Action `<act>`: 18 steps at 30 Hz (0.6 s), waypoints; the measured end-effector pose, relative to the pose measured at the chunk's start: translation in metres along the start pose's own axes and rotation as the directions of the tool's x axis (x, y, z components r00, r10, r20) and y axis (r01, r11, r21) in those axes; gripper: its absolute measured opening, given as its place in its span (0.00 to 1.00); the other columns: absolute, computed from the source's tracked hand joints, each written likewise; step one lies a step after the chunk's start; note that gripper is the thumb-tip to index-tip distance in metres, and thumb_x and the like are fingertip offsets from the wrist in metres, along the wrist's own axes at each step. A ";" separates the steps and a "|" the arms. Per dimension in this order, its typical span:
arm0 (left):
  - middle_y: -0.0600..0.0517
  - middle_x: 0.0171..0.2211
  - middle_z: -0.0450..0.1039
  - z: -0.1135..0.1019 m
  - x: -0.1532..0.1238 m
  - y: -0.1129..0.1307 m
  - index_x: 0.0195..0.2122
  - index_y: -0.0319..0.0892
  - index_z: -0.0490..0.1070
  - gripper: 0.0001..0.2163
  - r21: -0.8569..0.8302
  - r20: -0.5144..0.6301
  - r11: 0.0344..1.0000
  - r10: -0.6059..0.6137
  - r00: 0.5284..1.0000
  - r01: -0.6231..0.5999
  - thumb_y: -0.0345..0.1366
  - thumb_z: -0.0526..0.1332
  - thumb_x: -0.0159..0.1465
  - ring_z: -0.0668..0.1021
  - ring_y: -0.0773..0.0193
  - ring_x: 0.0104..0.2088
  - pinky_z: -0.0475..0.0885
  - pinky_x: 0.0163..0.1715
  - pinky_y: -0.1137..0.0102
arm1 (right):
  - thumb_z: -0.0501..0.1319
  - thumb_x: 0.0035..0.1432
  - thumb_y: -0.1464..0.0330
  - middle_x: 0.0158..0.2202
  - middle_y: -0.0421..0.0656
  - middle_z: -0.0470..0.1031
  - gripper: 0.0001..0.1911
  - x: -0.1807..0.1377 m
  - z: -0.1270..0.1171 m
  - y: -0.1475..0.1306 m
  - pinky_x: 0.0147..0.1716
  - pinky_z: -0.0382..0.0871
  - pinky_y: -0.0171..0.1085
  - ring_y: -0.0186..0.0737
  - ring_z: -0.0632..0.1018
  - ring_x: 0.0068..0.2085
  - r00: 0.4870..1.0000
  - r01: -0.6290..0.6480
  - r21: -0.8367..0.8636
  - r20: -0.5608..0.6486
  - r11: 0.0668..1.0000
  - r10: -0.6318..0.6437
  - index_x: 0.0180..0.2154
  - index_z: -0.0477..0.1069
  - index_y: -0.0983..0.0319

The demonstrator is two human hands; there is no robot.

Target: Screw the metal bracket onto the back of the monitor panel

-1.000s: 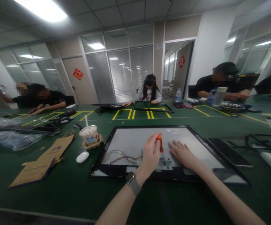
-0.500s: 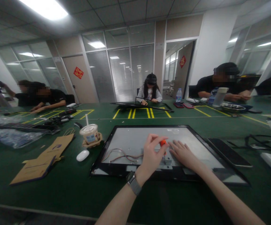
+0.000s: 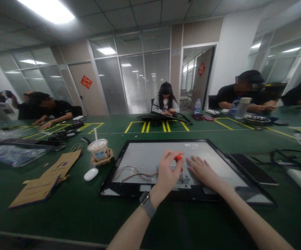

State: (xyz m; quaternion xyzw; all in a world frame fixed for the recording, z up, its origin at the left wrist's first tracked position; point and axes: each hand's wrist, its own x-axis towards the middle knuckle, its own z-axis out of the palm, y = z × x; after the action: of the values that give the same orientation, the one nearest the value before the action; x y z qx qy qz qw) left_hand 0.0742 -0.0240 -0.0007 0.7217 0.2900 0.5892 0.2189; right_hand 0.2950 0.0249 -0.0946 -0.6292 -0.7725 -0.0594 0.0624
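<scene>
A flat display panel (image 3: 140, 156) with a grey metal back and a black frame lies in front of me on the green table. My left hand (image 3: 168, 170) pinches an orange-handled screwdriver (image 3: 178, 158), held upright over a small metal bracket (image 3: 185, 181) near the panel's front edge. The screwdriver's tip is too small to make out. Flat on the panel, just right of the screwdriver, rests my right hand (image 3: 201, 169) with its fingers stretched out. Thin coloured wires (image 3: 137, 172) run across the panel's left part to the bracket area.
To the left are a lidded drink cup (image 3: 98, 151) in a cardboard holder, a white mouse (image 3: 91, 174) and a paper bag (image 3: 38, 187). A dark slab like a phone (image 3: 253, 169) lies by the panel's right edge. Across the table a person (image 3: 166, 100) handles a black frame.
My left hand has turned the orange handle slightly and shifted a little, its fingers moving around it. The right hand stays flat on the panel. The person opposite has moved their hands.
</scene>
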 end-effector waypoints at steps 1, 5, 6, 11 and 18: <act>0.51 0.37 0.72 0.000 0.000 -0.001 0.45 0.44 0.78 0.08 0.019 -0.023 1.000 -0.007 1.000 0.007 0.34 0.62 0.66 0.76 0.62 0.38 0.74 0.43 0.65 | 0.44 0.69 0.59 0.69 0.55 0.61 0.29 0.000 0.001 0.000 0.61 0.59 0.63 0.60 0.64 0.67 1.000 -0.003 0.002 -0.002 1.000 0.003 0.67 0.61 0.58; 0.48 0.42 0.72 -0.002 -0.002 0.001 0.48 0.44 0.77 0.11 0.027 -0.024 1.000 -0.016 1.000 0.017 0.37 0.60 0.69 0.76 0.60 0.43 0.74 0.46 0.64 | 0.43 0.69 0.59 0.69 0.55 0.61 0.29 0.001 0.002 0.001 0.62 0.58 0.63 0.60 0.64 0.67 1.000 -0.012 -0.004 -0.006 1.000 0.012 0.67 0.61 0.58; 0.47 0.44 0.72 -0.002 -0.002 0.002 0.51 0.43 0.76 0.12 0.011 -0.012 1.000 -0.018 1.000 0.018 0.37 0.57 0.70 0.76 0.60 0.45 0.73 0.47 0.64 | 0.43 0.69 0.59 0.69 0.55 0.61 0.29 0.000 0.002 0.001 0.62 0.59 0.63 0.60 0.64 0.67 1.000 -0.009 -0.005 -0.005 1.000 0.009 0.67 0.61 0.58; 0.48 0.42 0.75 -0.002 -0.001 0.004 0.53 0.43 0.75 0.14 0.000 0.028 1.000 -0.017 0.999 0.017 0.35 0.54 0.72 0.77 0.61 0.42 0.74 0.47 0.64 | 0.44 0.70 0.59 0.69 0.55 0.61 0.29 -0.001 -0.001 -0.003 0.62 0.58 0.62 0.61 0.63 0.68 1.000 -0.022 -0.022 0.002 1.000 0.022 0.67 0.61 0.59; 0.49 0.38 0.71 -0.001 -0.004 0.002 0.45 0.44 0.79 0.10 0.045 -0.041 0.999 0.017 0.999 -0.015 0.39 0.60 0.69 0.76 0.63 0.37 0.76 0.39 0.67 | 0.44 0.70 0.60 0.69 0.55 0.60 0.29 -0.001 -0.005 -0.004 0.62 0.57 0.61 0.61 0.63 0.68 0.999 -0.023 -0.039 0.034 0.999 0.025 0.67 0.60 0.59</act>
State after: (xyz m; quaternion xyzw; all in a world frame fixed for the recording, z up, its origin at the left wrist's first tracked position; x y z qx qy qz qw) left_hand 0.0732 -0.0281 -0.0017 0.7165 0.3015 0.5991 0.1920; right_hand 0.2914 0.0227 -0.0901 -0.6404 -0.7646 -0.0626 0.0376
